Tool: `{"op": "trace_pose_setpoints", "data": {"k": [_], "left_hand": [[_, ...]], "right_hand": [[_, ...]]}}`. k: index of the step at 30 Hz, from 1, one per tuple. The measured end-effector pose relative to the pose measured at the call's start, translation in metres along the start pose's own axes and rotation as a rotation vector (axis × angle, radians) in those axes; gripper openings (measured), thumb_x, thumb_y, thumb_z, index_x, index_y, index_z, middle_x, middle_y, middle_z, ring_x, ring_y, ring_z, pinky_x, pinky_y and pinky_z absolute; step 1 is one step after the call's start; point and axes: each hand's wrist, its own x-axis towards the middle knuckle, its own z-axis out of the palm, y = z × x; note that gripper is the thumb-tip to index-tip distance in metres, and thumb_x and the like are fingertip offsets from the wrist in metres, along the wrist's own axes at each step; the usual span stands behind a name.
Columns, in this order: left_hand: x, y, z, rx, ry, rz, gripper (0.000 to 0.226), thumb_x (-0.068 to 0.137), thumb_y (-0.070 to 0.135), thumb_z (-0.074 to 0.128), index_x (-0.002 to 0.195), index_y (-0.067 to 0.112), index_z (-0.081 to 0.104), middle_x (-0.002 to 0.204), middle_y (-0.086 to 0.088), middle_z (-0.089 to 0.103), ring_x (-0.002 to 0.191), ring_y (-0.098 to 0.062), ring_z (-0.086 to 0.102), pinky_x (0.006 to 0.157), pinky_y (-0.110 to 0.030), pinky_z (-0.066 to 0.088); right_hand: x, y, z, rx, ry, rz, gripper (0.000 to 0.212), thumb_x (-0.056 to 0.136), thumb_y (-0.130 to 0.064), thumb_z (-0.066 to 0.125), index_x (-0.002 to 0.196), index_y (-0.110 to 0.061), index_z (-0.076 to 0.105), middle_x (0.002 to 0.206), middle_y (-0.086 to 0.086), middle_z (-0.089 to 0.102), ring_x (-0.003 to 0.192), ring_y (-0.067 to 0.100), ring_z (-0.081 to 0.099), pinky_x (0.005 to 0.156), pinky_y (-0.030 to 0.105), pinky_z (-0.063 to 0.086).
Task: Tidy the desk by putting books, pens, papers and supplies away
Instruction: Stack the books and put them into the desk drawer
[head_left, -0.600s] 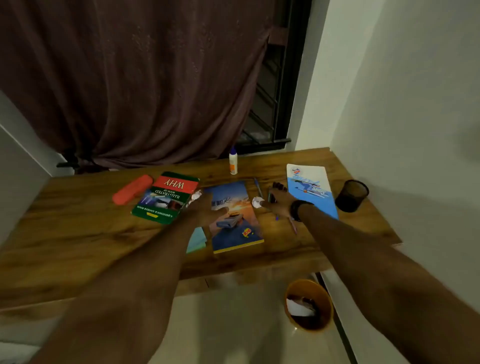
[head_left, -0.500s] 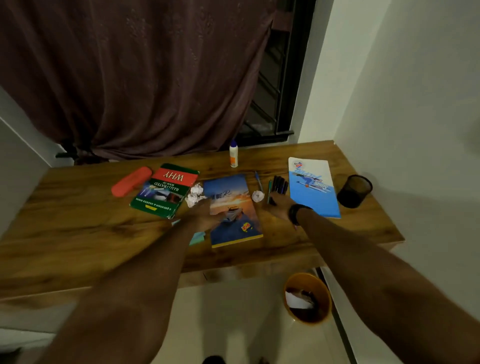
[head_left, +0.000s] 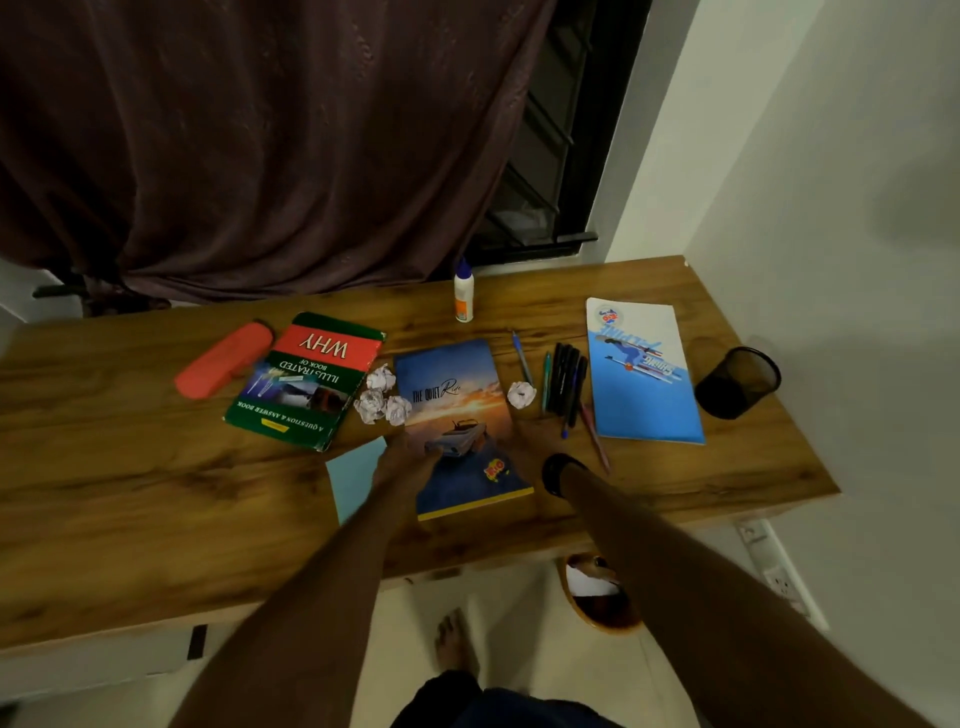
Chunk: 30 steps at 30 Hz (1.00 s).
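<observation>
A blue sunset notebook (head_left: 457, 410) lies flat in the middle of the wooden desk (head_left: 130, 467). My left hand (head_left: 408, 457) rests on its left edge, fingers spread, holding nothing. My right hand (head_left: 524, 441), with a dark watch on the wrist, lies against its right edge, dim and blurred. Three crumpled paper balls (head_left: 382, 397) sit left of the notebook and one paper ball (head_left: 521, 394) sits right of it. A row of dark pens (head_left: 563, 384), a blue pen (head_left: 522, 356) and a pink pen (head_left: 595, 436) lie further right.
A green and red book (head_left: 311, 379) and a red pencil case (head_left: 223, 358) lie at the left. A glue bottle (head_left: 463, 291) stands at the back. A ski notebook (head_left: 644, 369) and black mesh cup (head_left: 737, 382) are at right. A light-blue paper (head_left: 356, 475) lies under my left forearm. An orange bin (head_left: 597, 597) stands on the floor.
Both hands have drawn back from the paper balls toward me, onto the sunset notebook's near half. The paper balls stay on the desk. The camera has tilted down.
</observation>
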Motion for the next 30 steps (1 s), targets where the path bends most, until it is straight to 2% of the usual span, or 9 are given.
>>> {"op": "trace_pose_setpoints", "data": {"k": [1, 4, 8, 12, 14, 16, 20, 24, 30], "left_hand": [[0.008, 0.005, 0.001, -0.002, 0.027, -0.039, 0.059, 0.089, 0.041, 0.061, 0.138, 0.014, 0.044, 0.136, -0.013, 0.053, 0.122, -0.034, 0.053, 0.099, -0.042, 0.044], [0.039, 0.010, 0.003, -0.148, 0.059, -0.203, 0.071, 0.077, 0.043, 0.067, 0.135, 0.009, 0.044, 0.127, -0.016, 0.057, 0.110, -0.036, 0.057, 0.091, -0.043, 0.050], [0.051, 0.024, 0.006, -0.407, 0.002, -0.305, 0.018, 0.070, 0.027, 0.061, 0.078, 0.015, 0.051, 0.077, -0.008, 0.049, 0.064, -0.021, 0.046, 0.059, -0.029, 0.040], [0.060, 0.026, 0.010, -0.543, -0.027, -0.265, 0.015, 0.084, 0.014, 0.067, 0.096, 0.010, 0.060, 0.105, -0.018, 0.062, 0.084, -0.031, 0.059, 0.073, -0.040, 0.052], [0.067, 0.021, 0.007, -0.652, -0.067, -0.225, 0.027, 0.081, 0.011, 0.072, 0.105, 0.005, 0.062, 0.119, -0.017, 0.061, 0.101, -0.033, 0.061, 0.092, -0.050, 0.051], [0.057, 0.026, -0.005, -0.724, -0.099, -0.161, 0.038, 0.087, 0.003, 0.066, 0.123, -0.004, 0.056, 0.127, -0.015, 0.058, 0.112, -0.034, 0.057, 0.097, -0.053, 0.048], [0.040, 0.043, -0.034, -0.746, -0.133, -0.096, 0.030, 0.088, 0.003, 0.063, 0.118, 0.000, 0.060, 0.111, -0.015, 0.065, 0.096, -0.030, 0.064, 0.070, -0.033, 0.058], [0.028, 0.053, -0.056, -0.700, -0.113, -0.081, 0.014, 0.077, 0.016, 0.074, 0.089, 0.009, 0.070, 0.075, -0.002, 0.069, 0.064, -0.017, 0.058, 0.052, -0.025, 0.049], [0.014, 0.083, -0.029, -0.791, -0.167, -0.020, 0.013, 0.090, 0.005, 0.061, 0.100, 0.012, 0.064, 0.077, 0.002, 0.075, 0.065, -0.008, 0.072, 0.052, -0.020, 0.057]], "right_hand": [[-0.002, -0.005, -0.003, -0.014, 0.032, 0.024, 0.007, 0.096, -0.010, 0.051, 0.101, -0.014, 0.055, 0.094, -0.002, 0.045, 0.082, 0.012, 0.042, 0.070, 0.021, 0.040], [0.006, 0.004, -0.004, 0.016, 0.051, 0.162, 0.045, 0.093, -0.025, 0.060, 0.134, -0.011, 0.049, 0.108, 0.000, 0.034, 0.098, 0.016, 0.032, 0.082, 0.026, 0.027], [0.019, 0.007, 0.001, 0.186, 0.078, 0.116, 0.043, 0.088, -0.028, 0.064, 0.128, -0.022, 0.049, 0.116, -0.004, 0.053, 0.112, 0.021, 0.052, 0.090, 0.034, 0.044], [0.030, 0.007, 0.000, 0.251, 0.158, 0.027, 0.065, 0.091, -0.009, 0.061, 0.147, -0.012, 0.028, 0.133, -0.007, 0.038, 0.123, 0.008, 0.033, 0.108, 0.022, 0.030], [0.041, 0.015, -0.001, 0.275, 0.084, 0.041, 0.053, 0.093, -0.011, 0.059, 0.142, -0.013, 0.038, 0.135, -0.002, 0.047, 0.125, 0.015, 0.044, 0.110, 0.029, 0.034], [0.045, 0.022, -0.008, 0.064, 0.013, 0.094, 0.019, 0.094, -0.025, 0.059, 0.110, -0.016, 0.059, 0.107, 0.003, 0.063, 0.101, 0.020, 0.059, 0.091, 0.034, 0.046], [0.048, 0.029, -0.028, -0.168, 0.159, 0.037, 0.050, 0.094, -0.057, 0.042, 0.109, -0.015, 0.066, 0.102, 0.008, 0.069, 0.096, 0.029, 0.066, 0.081, 0.035, 0.052], [0.044, 0.038, -0.071, -0.107, 0.496, -0.076, 0.056, 0.099, -0.055, 0.032, 0.062, -0.016, 0.051, 0.060, 0.004, 0.053, 0.059, 0.022, 0.054, 0.053, 0.028, 0.036], [0.060, 0.106, -0.146, -0.049, 0.770, 0.156, 0.036, 0.097, -0.045, 0.043, 0.100, -0.012, 0.058, 0.102, 0.009, 0.058, 0.096, 0.028, 0.059, 0.074, 0.036, 0.047]]}}
